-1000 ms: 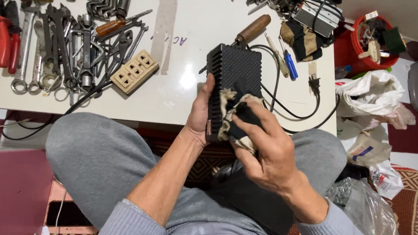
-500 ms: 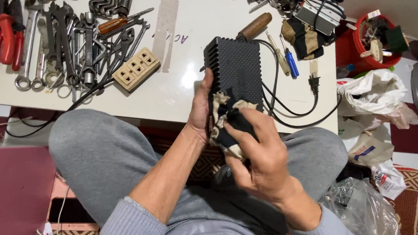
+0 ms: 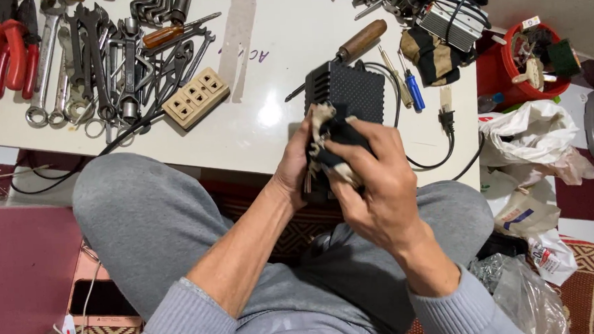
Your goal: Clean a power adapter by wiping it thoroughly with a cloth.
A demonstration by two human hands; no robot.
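Overhead, white table point(image 3: 275, 131) strewn with wrenches point(image 3: 98, 59), left hand point(image 3: 294, 170) gripping black box point(image 3: 344, 91), right hand point(image 3: 378, 183) clutching rag point(image 3: 325, 129)

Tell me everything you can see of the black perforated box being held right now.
The black perforated box is a rectangular casing, apparently metal or hard plastic, its top face covered in a fine grid of holes. It is held tilted at the near edge of the white table. The left hand grips its left side; the right hand presses a dirty rag against its lower part, hiding that end. A thin black cable runs along its right side toward a plug.
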